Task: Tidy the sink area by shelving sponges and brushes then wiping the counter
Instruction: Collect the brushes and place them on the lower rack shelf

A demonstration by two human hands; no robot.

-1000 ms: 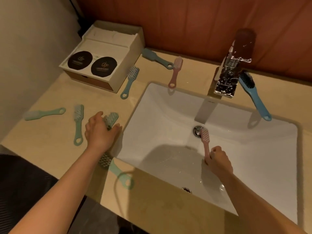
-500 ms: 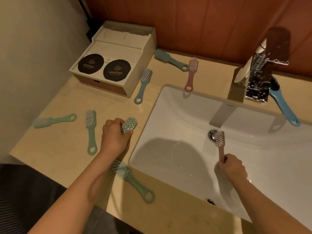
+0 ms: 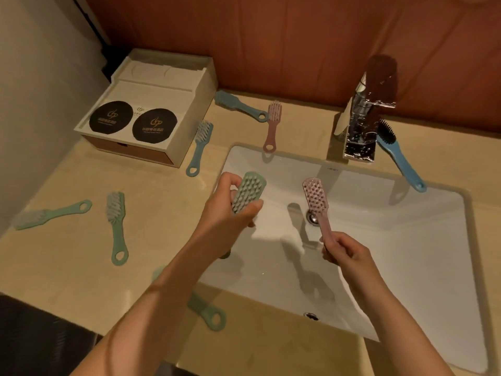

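i see open room over the right part of the sink (image 3: 406,240); its left and middle are taken by the left hand (image 3: 225,223) gripping a mint brush (image 3: 249,192) and the right hand (image 3: 344,251) gripping a pink brush (image 3: 315,196). the faucet (image 3: 363,126) blocks the back rim. bare counter (image 3: 168,213) lies between the white box (image 3: 151,104) and a green brush (image 3: 116,226).

Both forearms extended forward; left hand (image 3: 225,216) grips green brush (image 3: 250,193), right hand (image 3: 347,251) grips pink brush (image 3: 316,197).
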